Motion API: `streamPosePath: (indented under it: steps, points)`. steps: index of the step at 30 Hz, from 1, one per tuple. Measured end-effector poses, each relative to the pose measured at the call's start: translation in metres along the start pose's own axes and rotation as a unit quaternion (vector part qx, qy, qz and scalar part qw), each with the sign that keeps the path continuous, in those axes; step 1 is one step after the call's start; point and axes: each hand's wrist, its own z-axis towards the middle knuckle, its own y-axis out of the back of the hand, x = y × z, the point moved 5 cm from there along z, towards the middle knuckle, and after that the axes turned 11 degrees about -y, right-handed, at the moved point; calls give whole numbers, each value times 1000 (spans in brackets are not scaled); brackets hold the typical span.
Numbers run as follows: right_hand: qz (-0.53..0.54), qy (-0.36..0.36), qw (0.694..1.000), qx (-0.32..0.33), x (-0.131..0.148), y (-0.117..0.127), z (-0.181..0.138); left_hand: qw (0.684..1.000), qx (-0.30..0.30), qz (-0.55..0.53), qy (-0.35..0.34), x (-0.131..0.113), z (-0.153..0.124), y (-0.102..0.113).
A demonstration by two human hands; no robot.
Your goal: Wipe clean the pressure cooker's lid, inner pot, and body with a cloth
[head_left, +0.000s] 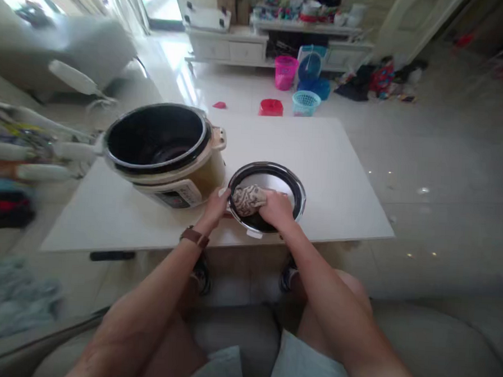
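A round pressure cooker lid point(299, 188) lies with its inner side up on the white table, dark ring and silver rim showing. My left hand point(215, 207) is closed on the lid's left edge, thumb on the rim. Bunched in my right hand point(276, 209) is a patterned cloth point(249, 200), pressed against the inside of the lid at its left. Just left of the lid stands the electric pressure cooker point(176, 191), uncovered, its dark inner pot point(155, 133) facing up. The part of the lid beneath the cloth and right hand is hidden.
The white table point(332, 176) ends just in front of my knees. Beyond it on the floor are a red stool point(271, 107), a light blue basket point(305, 102) and a pink bin point(285, 72). A white cabinet point(237, 50) stands at the back.
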Motion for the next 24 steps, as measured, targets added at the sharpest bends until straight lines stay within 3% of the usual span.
streamPosePath:
  steps: [14, 24]
  points:
    - [-42, 2, 999, 3, 11, -6, -8, 999, 16, 34, 30, 5, 2, 5]
    - [-47, 35, 998, 1, 18, -6, 4, 995, 54, 75, 20, 3, 18, 6]
